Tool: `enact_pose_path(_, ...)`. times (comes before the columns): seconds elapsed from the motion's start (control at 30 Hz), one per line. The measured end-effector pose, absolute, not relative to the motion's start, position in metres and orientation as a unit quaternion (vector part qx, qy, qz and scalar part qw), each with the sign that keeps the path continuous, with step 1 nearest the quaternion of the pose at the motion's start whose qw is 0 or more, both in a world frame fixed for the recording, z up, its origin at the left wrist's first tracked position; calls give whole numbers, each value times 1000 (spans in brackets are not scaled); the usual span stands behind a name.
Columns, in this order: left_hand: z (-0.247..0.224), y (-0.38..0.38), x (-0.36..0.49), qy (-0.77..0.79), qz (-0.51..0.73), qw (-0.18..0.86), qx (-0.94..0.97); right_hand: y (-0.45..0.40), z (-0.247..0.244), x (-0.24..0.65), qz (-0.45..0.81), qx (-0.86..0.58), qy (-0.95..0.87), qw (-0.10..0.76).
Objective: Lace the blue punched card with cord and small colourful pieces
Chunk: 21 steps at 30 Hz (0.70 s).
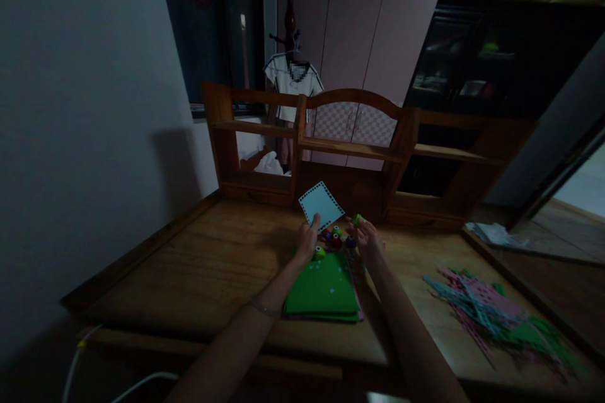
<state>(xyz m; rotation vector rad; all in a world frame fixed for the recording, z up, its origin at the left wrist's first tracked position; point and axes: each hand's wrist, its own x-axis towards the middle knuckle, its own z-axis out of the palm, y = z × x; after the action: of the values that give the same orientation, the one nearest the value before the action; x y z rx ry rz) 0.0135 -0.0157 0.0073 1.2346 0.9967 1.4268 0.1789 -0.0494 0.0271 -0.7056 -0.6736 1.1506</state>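
A light blue square sheet of paper (pixel 320 203), with a row of small dark holes along its edges, is tilted up in my left hand (pixel 308 240), the thumb on its face. Raised just right of the sheet, my right hand (pixel 368 240) pinches a small green craft punch (pixel 356 220). Between and below the hands sit several similar small punches: a green one (pixel 336 231), a red one (pixel 335 241), a dark one (pixel 350 242) and another green one (pixel 319 252). Under them lies a stack of green sheets (pixel 321 289) dotted with tiny pale paper bits.
Pink, blue and green paper strips and scraps (pixel 501 315) lie in a heap on the wooden table (pixel 198 264) at the right. A wooden shelf unit (pixel 350 150) runs along the table's back edge. A white cable (pixel 70 371) hangs at the lower left.
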Motion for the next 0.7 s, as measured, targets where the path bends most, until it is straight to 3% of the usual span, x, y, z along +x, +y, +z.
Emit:
enact_pose_path(0.2,3,-12,13,418,593,481,493,-57,34,181,619,-263,-299,677)
enact_pose_path(0.5,7,-15,11,410,606,471,493,-62,42,175,620,-310,-350,630)
enact_pose_path(0.7,12,-17,11,425,599,473,486,-61,42,175,622,-294,-327,648)
